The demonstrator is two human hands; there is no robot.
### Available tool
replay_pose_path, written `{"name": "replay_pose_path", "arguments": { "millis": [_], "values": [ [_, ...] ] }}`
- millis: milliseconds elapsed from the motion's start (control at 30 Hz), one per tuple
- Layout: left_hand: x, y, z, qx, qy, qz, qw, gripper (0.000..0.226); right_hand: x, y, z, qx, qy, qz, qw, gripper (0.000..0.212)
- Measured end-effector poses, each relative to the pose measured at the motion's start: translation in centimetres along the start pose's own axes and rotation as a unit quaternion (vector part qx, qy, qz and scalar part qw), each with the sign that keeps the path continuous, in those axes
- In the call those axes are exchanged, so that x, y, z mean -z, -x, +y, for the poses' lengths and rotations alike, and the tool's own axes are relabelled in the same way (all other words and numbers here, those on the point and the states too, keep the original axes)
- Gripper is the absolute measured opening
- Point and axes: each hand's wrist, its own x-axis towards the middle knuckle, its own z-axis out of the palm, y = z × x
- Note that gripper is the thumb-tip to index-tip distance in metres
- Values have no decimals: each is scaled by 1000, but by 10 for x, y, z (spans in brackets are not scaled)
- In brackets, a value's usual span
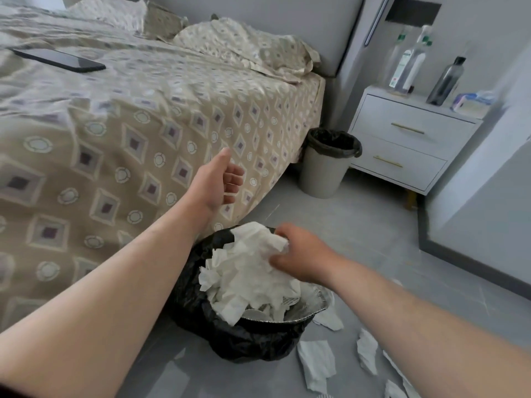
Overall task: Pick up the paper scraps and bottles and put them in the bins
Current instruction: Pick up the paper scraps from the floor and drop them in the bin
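White paper scraps (250,271) heap over the near bin (258,337) (black-lined), the right hand (301,258) pinching the heap. The left hand (219,182) hovers empty, fingers loosely curled, beside the bed (115,124).

Right hand's fingers (280,258) buried in tissue (250,271); nightstand bottles (411,61) blurred.

The bedspread (120,133) on the left is beige, patterned with pale diamonds holding purple-brown squares and with cream rings; the far pillows (244,44) wear the same print. A black phone (61,60) lies on it. The near bin (253,337) has a glossy black liner and is heaped with white paper (250,271); more white scraps (316,364) dot the grey floor (359,225). The far bin (324,170) is off-white with a black liner. The nightstand (402,142) is white with gold handles; a dark grey bottle (446,81) stands on it
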Motion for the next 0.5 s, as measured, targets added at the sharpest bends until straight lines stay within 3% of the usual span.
{"name": "replay_pose_path", "arguments": {
  "millis": [167, 267, 367, 500],
  "values": [
    [-2, -7, -1, -10, 20, -2, 1000, 50, -21, -8, 7, 71, 166, 42, 983, 68],
    [-3, -9, -2, -12, 31, -3, 999, 51, -33, -7, 11, 82, 200, -39, 976, 73],
    [-4, -10, -4, -8, 31, -11, 999, 53, -56, -6, 16, 34, 168, -138, 975, 73],
    [-3, -12, -9, -8, 31, -18, 999, 57, -90, -5, 22, -5, 183, -201, 962, 74]
  ]
}}
